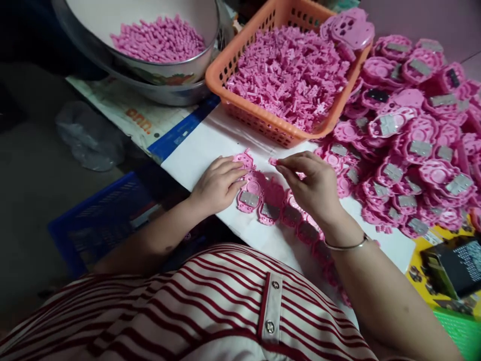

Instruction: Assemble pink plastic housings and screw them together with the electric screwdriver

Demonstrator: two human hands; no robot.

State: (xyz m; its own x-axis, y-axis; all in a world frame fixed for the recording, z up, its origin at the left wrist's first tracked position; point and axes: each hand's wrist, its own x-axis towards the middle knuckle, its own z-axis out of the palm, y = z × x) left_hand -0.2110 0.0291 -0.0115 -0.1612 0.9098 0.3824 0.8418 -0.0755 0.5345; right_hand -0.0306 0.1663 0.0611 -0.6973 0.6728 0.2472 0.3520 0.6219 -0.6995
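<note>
At right hand, pink piece leftward.

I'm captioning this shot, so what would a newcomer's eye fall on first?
Probably the big heap of pink casings on the right, many with grey plates. Then the orange basket at top centre, full of small pink parts. Below it, the right hand pinches a small pink piece.
</note>
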